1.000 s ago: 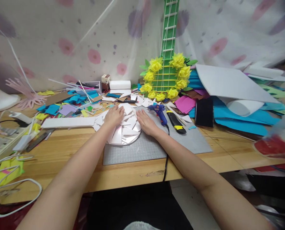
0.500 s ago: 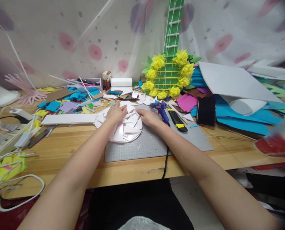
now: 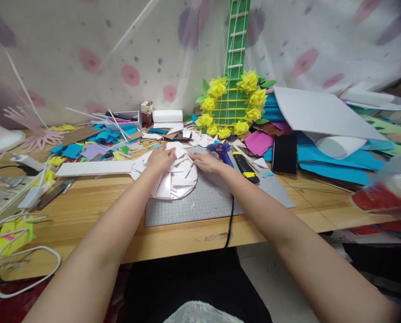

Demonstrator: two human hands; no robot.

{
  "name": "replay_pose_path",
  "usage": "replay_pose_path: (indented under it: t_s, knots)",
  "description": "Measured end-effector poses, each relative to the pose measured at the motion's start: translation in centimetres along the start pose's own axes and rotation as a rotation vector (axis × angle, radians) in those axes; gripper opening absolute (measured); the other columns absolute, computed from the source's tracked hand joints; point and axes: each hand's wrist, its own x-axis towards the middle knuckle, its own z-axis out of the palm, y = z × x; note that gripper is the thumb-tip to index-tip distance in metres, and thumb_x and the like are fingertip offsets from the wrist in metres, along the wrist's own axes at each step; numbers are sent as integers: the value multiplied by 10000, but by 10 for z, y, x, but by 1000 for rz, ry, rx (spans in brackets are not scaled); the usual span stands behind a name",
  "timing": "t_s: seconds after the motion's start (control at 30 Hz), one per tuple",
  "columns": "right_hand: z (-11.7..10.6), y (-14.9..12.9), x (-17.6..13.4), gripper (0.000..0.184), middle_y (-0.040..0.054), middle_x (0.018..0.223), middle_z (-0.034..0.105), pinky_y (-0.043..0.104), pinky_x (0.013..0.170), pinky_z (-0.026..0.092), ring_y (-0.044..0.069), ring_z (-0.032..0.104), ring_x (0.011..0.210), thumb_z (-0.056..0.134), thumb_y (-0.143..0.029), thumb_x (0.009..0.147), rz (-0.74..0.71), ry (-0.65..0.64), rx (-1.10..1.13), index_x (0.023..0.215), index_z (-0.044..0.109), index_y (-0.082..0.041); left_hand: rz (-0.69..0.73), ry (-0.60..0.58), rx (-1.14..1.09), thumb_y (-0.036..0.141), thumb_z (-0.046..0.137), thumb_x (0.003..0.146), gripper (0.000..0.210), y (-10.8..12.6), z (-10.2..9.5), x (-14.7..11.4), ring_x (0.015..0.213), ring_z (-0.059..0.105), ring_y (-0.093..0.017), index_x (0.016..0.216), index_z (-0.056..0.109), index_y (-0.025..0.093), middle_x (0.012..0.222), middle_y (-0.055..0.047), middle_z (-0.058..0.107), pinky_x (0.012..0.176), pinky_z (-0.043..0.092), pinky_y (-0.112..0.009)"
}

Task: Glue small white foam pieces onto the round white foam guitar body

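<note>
A white guitar-shaped board (image 3: 95, 168) lies with its long neck toward the left and its round body on a grey cutting mat (image 3: 173, 216). Overlapping white scraps (image 3: 183, 179) cover the round body. Resting on top of these scraps is my left hand (image 3: 161, 159), its fingers lying forward over them. My right hand (image 3: 205, 162) touches the body's right edge with fingers stretched out; its thumb is hard to make out. Just right of it lie a blue glue gun (image 3: 223, 153) and a black-and-yellow utility knife (image 3: 245, 168).
A green guitar model (image 3: 234, 85) with yellow paper flowers stands at the back. Right of it are a phone (image 3: 285, 154) and stacked blue sheets (image 3: 335, 166). Coloured scraps (image 3: 94, 150) litter the back left. A power strip (image 3: 8, 199) and white cable (image 3: 28, 248) lie at left.
The view has shifted slightly, so most things appear a little further left. My right hand's fingers now look straighter at the body's edge. My left hand stays on the scraps.
</note>
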Motion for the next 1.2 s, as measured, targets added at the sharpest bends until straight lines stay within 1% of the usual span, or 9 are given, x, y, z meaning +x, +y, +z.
replay_pose_path:
  t_s: [0.13, 0.27, 0.37, 0.47, 0.73, 0.87, 1.0, 1.1, 1.2]
  knots:
    - [1, -10, -3, 480, 9, 1409, 432, 362, 1069, 315, 241, 381, 1313, 368, -249, 905, 84, 22, -39, 1383, 413, -235, 8, -12, 9, 414, 253, 912, 481, -1, 0, 0, 1320, 336, -272, 1300, 518, 310, 1434, -20, 406, 1089, 241, -432]
    - [4, -17, -5, 468, 75, 1389, 461, 385, 1014, 369, 287, 461, 1249, 337, -250, 918, 84, 81, -131, 1372, 436, -191, -5, 1, -4, 417, 265, 910, 476, 0, 0, 0, 1320, 339, -279, 1294, 526, 311, 1435, -31, 405, 1089, 241, -426]
    - [5, -16, -4, 447, 40, 1354, 507, 375, 1005, 385, 272, 500, 1215, 363, -266, 911, 84, 96, -144, 1343, 476, -243, -8, -5, 1, 410, 273, 907, 474, 2, -2, -1, 1323, 336, -274, 1295, 525, 309, 1436, -29, 403, 1089, 242, -427]
    - [6, -13, -4, 435, -7, 1330, 531, 362, 1012, 387, 240, 505, 1213, 365, -275, 912, 66, 113, -97, 1331, 483, -291, -11, -28, 23, 400, 274, 906, 476, 3, -4, -2, 1330, 327, -264, 1310, 507, 305, 1447, -23, 387, 1092, 239, -424]
    - [5, -8, -5, 437, 30, 1351, 511, 301, 1042, 349, 181, 471, 1246, 410, -233, 885, 32, 134, 49, 1310, 506, -196, 35, -19, 24, 391, 297, 906, 465, -1, -3, 0, 1316, 353, -263, 1312, 504, 300, 1441, -28, 397, 1083, 258, -411]
    - [6, -8, -7, 482, 42, 1353, 505, 339, 1044, 350, 199, 470, 1249, 447, -213, 856, 88, 198, 106, 1338, 471, -197, 57, -17, 12, 378, 302, 912, 462, -4, -6, -3, 1288, 393, -268, 1305, 520, 270, 1439, -54, 398, 1070, 286, -395]
    - [2, -8, -23, 516, 58, 1367, 487, 387, 1027, 367, 228, 471, 1248, 456, -279, 855, 101, 264, 174, 1367, 433, -220, 130, -54, -11, 411, 321, 907, 462, -20, -13, -4, 1294, 386, -232, 1294, 529, 268, 1433, -38, 408, 1075, 284, -345]
    - [-9, -4, -45, 397, 58, 1243, 603, 370, 990, 394, 210, 551, 1155, 447, -313, 858, 12, 253, 250, 1219, 588, -227, 217, -97, -26, 421, 326, 896, 474, -39, -20, -4, 1291, 390, -210, 1279, 544, 247, 1427, -36, 415, 1080, 269, -320]
    - [-26, 7, -69, 289, 51, 982, 711, 329, 853, 463, 199, 643, 930, 518, -376, 813, 9, 142, 308, 967, 694, -207, 254, -95, -48, 413, 350, 875, 554, -54, -24, -6, 1283, 398, -206, 1402, 371, 245, 1414, -36, 434, 1071, 280, -331]
